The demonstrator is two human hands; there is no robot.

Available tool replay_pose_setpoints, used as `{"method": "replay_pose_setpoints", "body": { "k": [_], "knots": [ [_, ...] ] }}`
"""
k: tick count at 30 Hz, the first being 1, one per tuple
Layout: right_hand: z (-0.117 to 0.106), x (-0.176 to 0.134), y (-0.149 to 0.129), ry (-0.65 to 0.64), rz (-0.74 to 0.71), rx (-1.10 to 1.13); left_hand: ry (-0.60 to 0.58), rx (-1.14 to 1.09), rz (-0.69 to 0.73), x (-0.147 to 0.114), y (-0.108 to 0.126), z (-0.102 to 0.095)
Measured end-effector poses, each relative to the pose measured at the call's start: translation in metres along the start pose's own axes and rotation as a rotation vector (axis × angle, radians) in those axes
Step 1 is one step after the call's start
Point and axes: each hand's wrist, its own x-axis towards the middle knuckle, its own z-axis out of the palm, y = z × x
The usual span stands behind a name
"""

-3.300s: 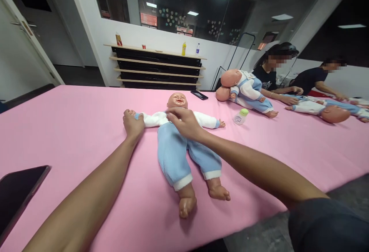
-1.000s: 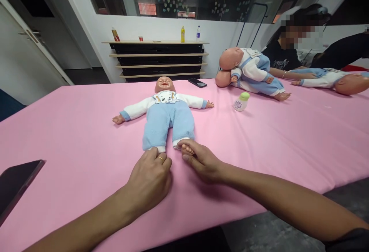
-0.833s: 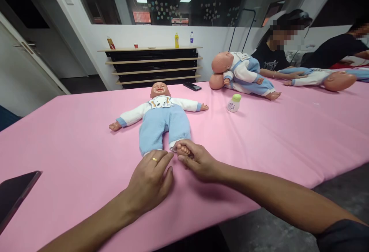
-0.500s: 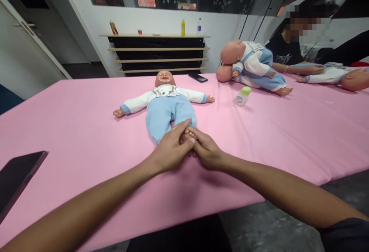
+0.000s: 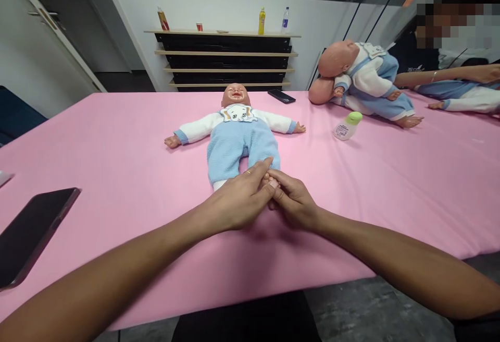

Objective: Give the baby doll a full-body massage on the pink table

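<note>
A baby doll (image 5: 242, 138) in light blue overalls and a white top lies on its back, head away from me and arms spread. Its foot on the right side (image 5: 267, 177) is mostly covered by my fingers; only toes show. My left hand (image 5: 250, 196) is wrapped round that foot from the left, thumb across it. From the right, my right hand (image 5: 295, 198) grips the same foot, its thumb meeting the left thumb. The doll's other foot is hidden behind my left hand. A small white bottle with a green cap (image 5: 347, 125) stands tilted-looking to the right.
The pink-covered table (image 5: 128, 159) bears a large dark phone (image 5: 37, 235) at left and another phone (image 5: 281, 96) near the far edge. Two stacked dolls (image 5: 363, 78) lie at right. Beyond them, a person's arm (image 5: 449, 75) reaches over another doll (image 5: 469, 97). A shelf (image 5: 224, 53) stands behind.
The view has shifted down and left, bringing more of the left phone into sight. My hands stay round the doll's foot, with the left hand covering more of it. The other person's arm has moved.
</note>
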Motion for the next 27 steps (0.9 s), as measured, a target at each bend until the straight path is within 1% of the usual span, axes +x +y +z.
{"method": "replay_pose_setpoints", "body": {
  "k": [2, 4, 6, 7, 8, 12, 14, 16, 21, 27],
  "knots": [
    [0.0, -0.002, 0.001, 0.014, 0.025, 0.029, 0.011, 0.038, -0.017, -0.002, 0.001, 0.0],
    [0.001, -0.003, 0.001, 0.048, 0.052, 0.079, 0.108, 0.015, -0.012, 0.0, -0.001, 0.005],
    [0.002, -0.003, 0.0, 0.079, 0.058, 0.125, 0.199, -0.075, 0.037, 0.005, -0.005, 0.014],
    [0.002, -0.003, 0.0, 0.093, 0.048, 0.138, 0.211, -0.155, 0.065, 0.007, -0.008, 0.018],
    [0.002, -0.002, 0.0, 0.104, 0.034, 0.146, 0.189, -0.265, 0.086, 0.01, -0.011, 0.022],
    [0.003, 0.0, 0.0, 0.176, -0.012, 0.134, -0.055, -0.81, 0.09, 0.02, -0.021, 0.027],
    [0.003, 0.0, 0.0, 0.206, -0.023, 0.128, -0.111, -0.946, 0.103, 0.023, -0.024, 0.027],
    [0.003, 0.0, 0.0, 0.208, -0.025, 0.139, -0.095, -0.959, 0.107, 0.024, -0.025, 0.027],
    [0.003, 0.0, -0.002, 0.188, 0.002, 0.15, 0.0, -0.877, 0.102, 0.024, -0.026, 0.028],
    [0.002, -0.001, -0.001, 0.167, -0.008, 0.06, 0.023, -0.851, 0.085, 0.023, -0.03, 0.028]
  ]
}}
